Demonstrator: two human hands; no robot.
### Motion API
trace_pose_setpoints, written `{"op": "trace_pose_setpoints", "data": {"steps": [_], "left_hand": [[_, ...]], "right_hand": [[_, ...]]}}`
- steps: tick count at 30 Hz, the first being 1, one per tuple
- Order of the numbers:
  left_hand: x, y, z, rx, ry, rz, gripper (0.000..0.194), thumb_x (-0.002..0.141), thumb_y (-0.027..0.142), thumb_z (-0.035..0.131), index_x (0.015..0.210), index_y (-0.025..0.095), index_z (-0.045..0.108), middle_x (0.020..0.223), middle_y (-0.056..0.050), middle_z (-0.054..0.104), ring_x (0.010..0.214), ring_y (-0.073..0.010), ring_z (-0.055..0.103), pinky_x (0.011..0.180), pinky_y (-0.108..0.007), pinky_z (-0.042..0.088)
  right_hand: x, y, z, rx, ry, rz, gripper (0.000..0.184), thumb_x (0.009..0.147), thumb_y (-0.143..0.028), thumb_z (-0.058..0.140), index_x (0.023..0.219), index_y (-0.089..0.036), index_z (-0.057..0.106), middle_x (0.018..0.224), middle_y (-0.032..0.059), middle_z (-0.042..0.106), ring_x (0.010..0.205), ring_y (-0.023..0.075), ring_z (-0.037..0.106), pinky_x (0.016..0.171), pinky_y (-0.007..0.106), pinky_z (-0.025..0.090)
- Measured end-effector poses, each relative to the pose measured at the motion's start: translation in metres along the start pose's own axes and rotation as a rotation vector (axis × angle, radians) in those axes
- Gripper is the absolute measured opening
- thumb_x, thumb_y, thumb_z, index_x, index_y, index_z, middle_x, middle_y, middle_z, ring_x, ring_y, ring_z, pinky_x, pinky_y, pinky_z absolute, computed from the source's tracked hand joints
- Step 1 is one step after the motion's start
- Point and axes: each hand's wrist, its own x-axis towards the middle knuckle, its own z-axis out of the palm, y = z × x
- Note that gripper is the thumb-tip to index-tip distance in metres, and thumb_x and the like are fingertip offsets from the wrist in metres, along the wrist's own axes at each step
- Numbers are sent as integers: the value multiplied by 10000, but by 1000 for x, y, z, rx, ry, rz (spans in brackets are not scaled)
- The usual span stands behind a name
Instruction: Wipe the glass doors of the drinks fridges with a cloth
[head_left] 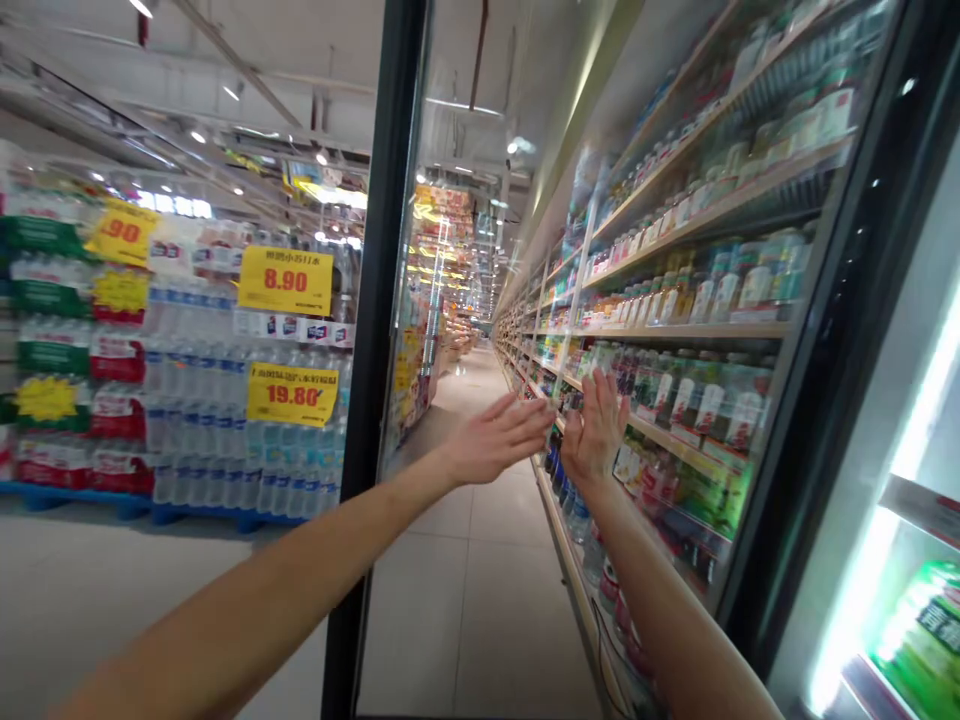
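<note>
A tall glass door (pixel 379 300) with a black frame stands in front of me. My left hand (pixel 506 437) is stretched out flat before the glass, fingers straight and pointing right, with nothing in it. Just to its right, my right hand (pixel 594 430) is raised with its fingers up and the palm towards the pane. It holds nothing either. I cannot tell whether either hand touches the glass. Shelves of bottled drinks (pixel 709 405) show through or in the glass behind the right hand.
At the left, packs of bottled water (pixel 202 400) are stacked on a blue pallet (pixel 199 517), with yellow price signs (pixel 285 281) on them. A lit cooler holds a green package (pixel 926 630) at the lower right. Pale floor tiles (pixel 465 600) run down the aisle.
</note>
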Motion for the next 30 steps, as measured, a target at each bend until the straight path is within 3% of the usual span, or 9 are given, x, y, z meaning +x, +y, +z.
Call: {"op": "trace_pose_setpoints", "data": {"steps": [5,6,9,11,16,21,23,27,30], "left_hand": [[7,-25,-6,108,166,-586,335,854,171,431,1182,230,463,1400,-35,391,1374,-177,135,1121,-438,127],[7,-25,-6,114,177,-586,335,855,176,426,1186,219,458,1411,-43,372,1377,-180,116,1120,-434,134],[4,-16,-5,66,87,-152,331,863,199,422,1191,230,455,1421,-9,358,1374,-156,124,1128,-383,137],[4,-14,-4,43,37,-27,321,866,214,428,1183,251,465,1399,15,393,1366,-147,162,1135,-379,109],[12,-23,-4,96,137,-534,319,868,213,413,1182,215,471,1397,-42,395,1370,-189,154,1125,-437,106],[12,-9,0,18,-19,97,284,885,247,393,1149,249,499,1387,22,412,1351,-167,221,1136,-394,122],[15,-18,-1,30,-13,-4,289,889,254,388,1159,253,490,1383,21,418,1347,-166,234,1139,-409,98],[17,-36,-4,73,133,-552,332,874,195,394,1199,225,454,1424,-32,351,1378,-181,114,1132,-447,71],[6,-21,-3,24,70,-241,339,866,196,410,1201,215,456,1431,-25,340,1380,-179,88,1133,-411,109]], "right_hand": [[1,-1,-2,13,17,0,495,874,-252,346,1364,-184,319,1367,137,428,1336,224,288,1079,481,198],[1,-1,-2,13,22,-2,491,876,-252,345,1362,-183,321,1364,139,432,1335,223,290,1078,481,199],[0,-1,-2,10,13,-4,489,879,-251,338,1362,-180,317,1367,144,427,1337,221,287,1076,483,204],[-1,-1,-3,11,-4,-4,494,878,-249,335,1367,-181,308,1371,142,422,1338,222,284,1075,485,206],[-4,0,-2,22,3,0,492,876,-255,342,1361,-177,321,1375,141,417,1338,228,281,1079,492,199],[-6,1,-3,47,-7,-6,497,875,-236,347,1367,-175,308,1373,147,418,1336,228,286,1074,498,208],[-6,1,-4,53,-3,-4,502,873,-232,347,1370,-178,302,1372,146,420,1333,230,292,1072,500,214],[-8,2,-4,58,4,6,510,870,-238,347,1374,-186,297,1379,139,411,1332,239,295,1072,508,211],[-10,2,-3,83,8,2,517,869,-229,350,1380,-188,284,1387,139,400,1334,238,290,1076,508,205]]}}
